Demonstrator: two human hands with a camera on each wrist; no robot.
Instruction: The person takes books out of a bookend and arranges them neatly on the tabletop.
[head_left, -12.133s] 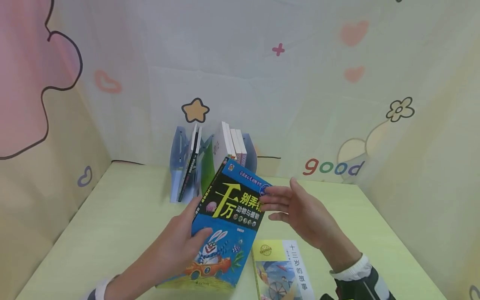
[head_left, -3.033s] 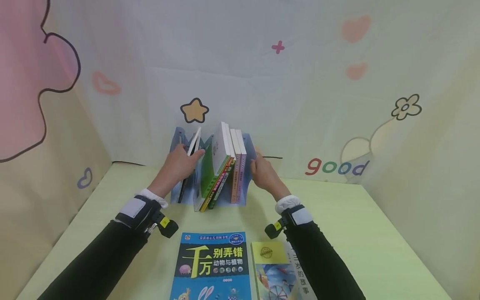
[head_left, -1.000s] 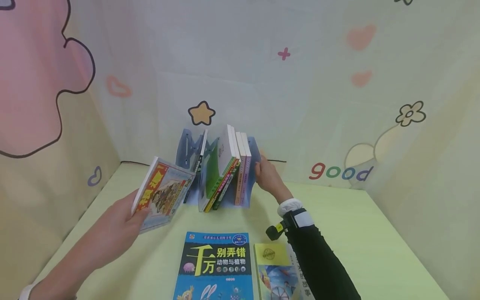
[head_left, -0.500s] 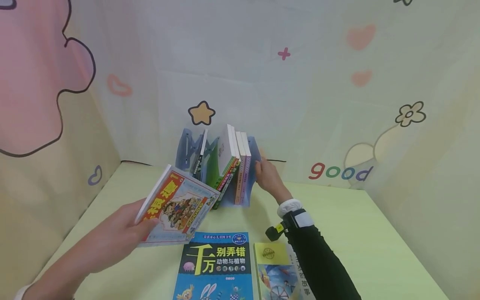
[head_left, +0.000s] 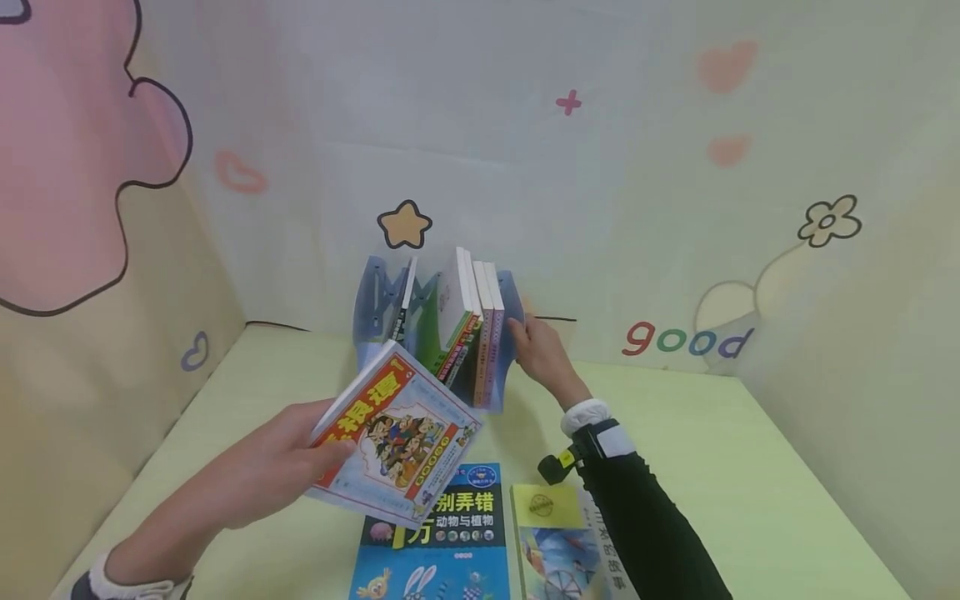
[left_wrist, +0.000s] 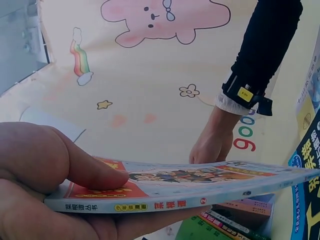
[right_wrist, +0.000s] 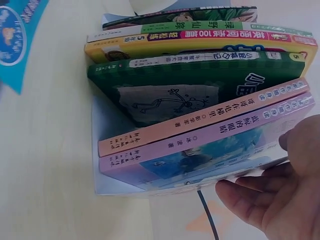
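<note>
My left hand [head_left: 262, 467] holds a thin comic book [head_left: 408, 437] with a red and pale blue cover, thumb on the front and fingers beneath. In the left wrist view its spine [left_wrist: 165, 206] faces the camera. The comic is tilted in the air, hiding part of a blue book [head_left: 465, 575] on the table and the lower front of a blue book rack [head_left: 370, 300]. My right hand [head_left: 547, 358] pinches the rack's right side panel. Inside the rack stand several books, among them a purple-spined book [right_wrist: 210, 132], an orange-spined book [right_wrist: 200, 122] and a leaning green book [right_wrist: 200, 85].
A yellow-topped book [head_left: 551, 533] lies on the pale green table [head_left: 750, 500], right of the blue one and partly under the right sleeve [head_left: 645, 517]. A printed curtain [head_left: 600, 208] rises behind the rack. One dark-spined book [head_left: 401, 321] leans in the rack's left part.
Three seconds ago my left hand was at the rack's left books. It has since drawn the comic out and carried it rightward over the blue book. My right hand has stayed at the rack.
</note>
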